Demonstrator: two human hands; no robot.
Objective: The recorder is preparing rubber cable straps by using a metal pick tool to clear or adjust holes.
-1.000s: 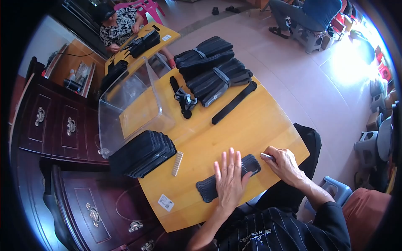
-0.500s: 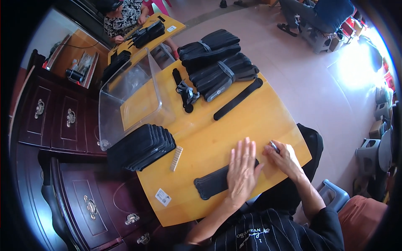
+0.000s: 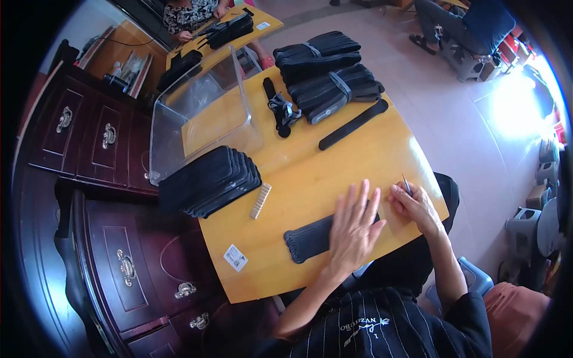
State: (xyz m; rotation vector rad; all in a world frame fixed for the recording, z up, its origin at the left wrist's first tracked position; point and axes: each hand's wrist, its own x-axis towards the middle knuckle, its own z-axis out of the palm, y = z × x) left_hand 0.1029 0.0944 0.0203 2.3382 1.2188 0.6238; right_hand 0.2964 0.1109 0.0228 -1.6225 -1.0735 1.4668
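My left hand (image 3: pixel 353 230) lies over the right part of a stack of black strips (image 3: pixel 308 240), its fingers stretched out and spread. The strips' scalloped left ends show; the hand hides much of the rest. On the right, near the table edge, my right hand (image 3: pixel 418 207) is closed round a slim pointed metal tool (image 3: pixel 407 185), tip up; its exact kind is too small to tell. A short row of small beige pieces (image 3: pixel 260 201) lies left of the strips. Beyond it a thick pile of black strips (image 3: pixel 212 179) leans in layers.
A clear plastic bin (image 3: pixel 203 113) stands on the far left of the yellow table (image 3: pixel 286 280). Tied black bundles (image 3: pixel 337 92), a loose black strip (image 3: pixel 353 124) and a strip with grey ties (image 3: pixel 279 110) lie at the back. Another person (image 3: pixel 191 18) sits at a farther table.
The view has shifted, so the table sits higher and slightly right. My left hand's fingers have spread wider over the strips. The tool in my right hand now points more upright.
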